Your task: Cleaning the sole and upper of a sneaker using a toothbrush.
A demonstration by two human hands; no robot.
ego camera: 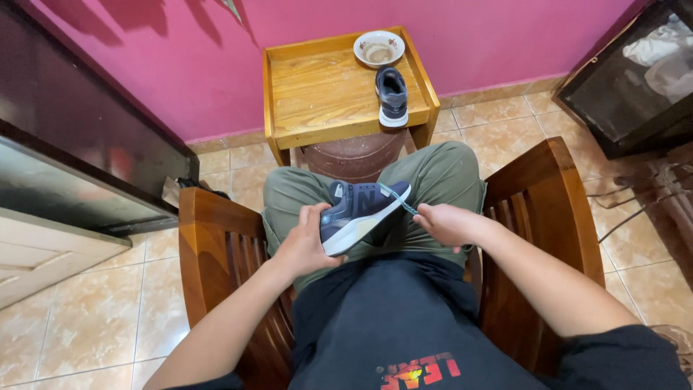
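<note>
Lacing: left hand (307, 249) clamped on shoe (359, 213); right hand (447, 224) fingers pinch lace (397, 196). Advise keeping lace taut, shoe steady on lap.

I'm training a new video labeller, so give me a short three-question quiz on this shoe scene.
1. True or false: the left hand grips the shoe on the lap.
2. What does the right hand pull? A) a sock B) the lace C) a brush
3. What stands beside the second shoe on the small wooden table?

Key: 1 true; 2 B; 3 a bowl.
</note>
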